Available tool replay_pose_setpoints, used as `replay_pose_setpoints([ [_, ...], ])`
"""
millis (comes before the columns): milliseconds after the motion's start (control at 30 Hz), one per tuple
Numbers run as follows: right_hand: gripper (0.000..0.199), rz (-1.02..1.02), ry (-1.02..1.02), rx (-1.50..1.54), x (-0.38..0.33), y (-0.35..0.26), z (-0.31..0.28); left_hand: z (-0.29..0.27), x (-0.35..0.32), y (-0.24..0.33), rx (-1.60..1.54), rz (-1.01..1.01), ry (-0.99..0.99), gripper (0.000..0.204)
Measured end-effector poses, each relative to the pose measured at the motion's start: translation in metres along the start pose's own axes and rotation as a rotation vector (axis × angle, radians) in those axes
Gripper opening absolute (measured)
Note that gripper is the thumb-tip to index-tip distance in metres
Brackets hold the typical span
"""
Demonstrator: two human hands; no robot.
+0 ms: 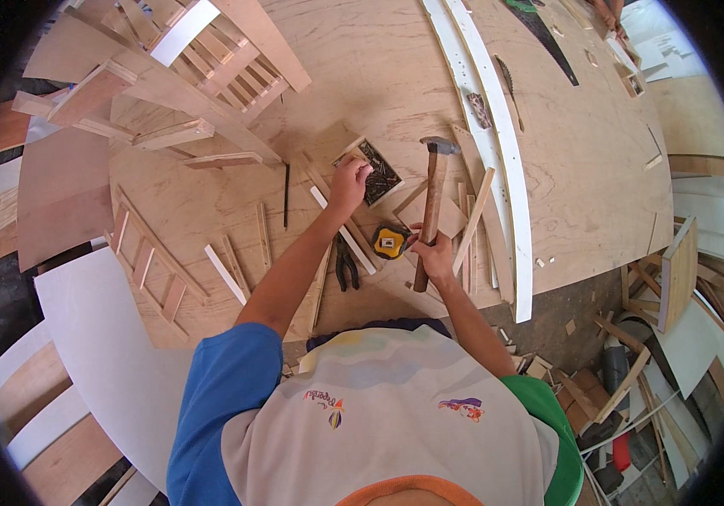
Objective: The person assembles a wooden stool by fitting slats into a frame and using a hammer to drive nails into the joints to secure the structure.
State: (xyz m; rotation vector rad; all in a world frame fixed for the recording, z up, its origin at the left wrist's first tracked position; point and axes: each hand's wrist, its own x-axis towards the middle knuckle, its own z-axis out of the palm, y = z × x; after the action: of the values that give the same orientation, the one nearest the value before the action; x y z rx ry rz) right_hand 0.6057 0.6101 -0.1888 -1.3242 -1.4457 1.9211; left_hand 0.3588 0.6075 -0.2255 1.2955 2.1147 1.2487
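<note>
My left hand (349, 184) is over the near-left side of a small wooden box (389, 196) filled with dark nails (383, 175). Its fingers are drawn together at the box; whatever they pinch is too small to make out. In my right hand (434, 256) a hammer (433, 198) stands upright, gripped low on its wooden handle, metal head pointing away from me. Between my hands lies a yellow and black tape measure (391, 243), close to the right fingers. Black-handled pliers (345, 263) rest below my left wrist, beside wooden strips.
A slatted wooden frame (202, 110) stands at the far left of the plywood table (362, 67). Long white strips (497, 169) cross the right side, with a handsaw (543, 38) beyond. Another person's hand (611, 17) shows at the far right. Wood scraps (624, 379) pile up on the floor.
</note>
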Motion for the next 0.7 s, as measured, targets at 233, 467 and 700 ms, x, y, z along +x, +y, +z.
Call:
replay_pose_setpoints([
  [233, 0.038, -0.022, -0.028, 0.001, 0.008, 0.001, -0.001, -0.003, 0.003, -0.007, -0.084, -0.189, -0.117, 0.020],
  [467, 0.038, -0.023, -0.046, 0.010, 0.009, 0.003, 0.003, -0.018, 0.004, 0.003, 0.242, 0.148, -0.153, 0.009],
  [700, 0.038, 0.001, -0.041, -0.022, 0.004, 0.004, 0.001, -0.007, 0.006, 0.014, 0.416, 0.227, -0.261, 0.019],
])
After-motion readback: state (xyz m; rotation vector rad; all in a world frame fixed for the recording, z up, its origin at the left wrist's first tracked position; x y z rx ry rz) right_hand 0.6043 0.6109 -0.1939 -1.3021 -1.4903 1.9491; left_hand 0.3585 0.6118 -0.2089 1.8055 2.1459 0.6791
